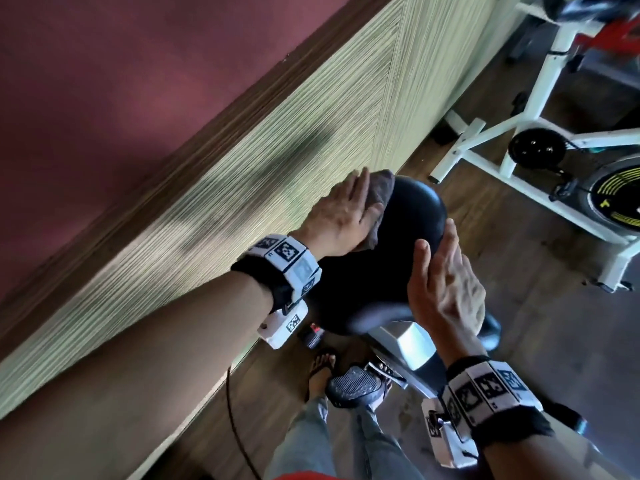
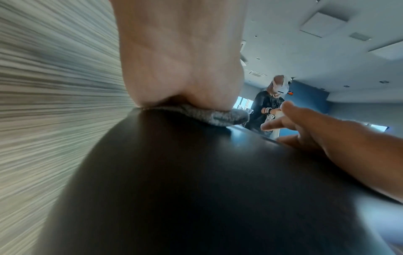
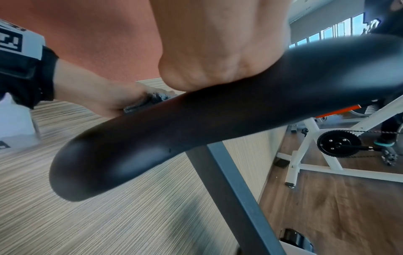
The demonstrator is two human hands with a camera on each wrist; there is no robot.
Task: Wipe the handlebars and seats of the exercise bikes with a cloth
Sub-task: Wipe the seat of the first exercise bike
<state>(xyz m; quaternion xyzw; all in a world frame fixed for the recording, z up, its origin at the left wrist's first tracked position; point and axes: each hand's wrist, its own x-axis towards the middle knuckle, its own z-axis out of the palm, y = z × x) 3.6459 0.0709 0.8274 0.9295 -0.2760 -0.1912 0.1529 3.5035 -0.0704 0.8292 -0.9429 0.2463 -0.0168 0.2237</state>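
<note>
L hand (image 1: 341, 216) is pressing the cloth (image 1: 486, 192) flat, fingers straight, onto the seat (image 1: 408, 216) at its wall side, prob. mid-wipe. R hand (image 1: 446, 282) is lying flat, fingers apart, against the seat's other edge, likely steadying it.

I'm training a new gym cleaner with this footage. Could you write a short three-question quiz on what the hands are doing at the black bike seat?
1. True or false: the left hand presses the cloth flat on the black seat.
2. Which best describes the right hand?
A. It grips a spray bottle
B. It rests with straight fingers against the side of the seat
C. It pinches the cloth
3. Fill in: the white exercise bike stands on the ____ floor.

Key: 1 true; 2 B; 3 wooden
</note>
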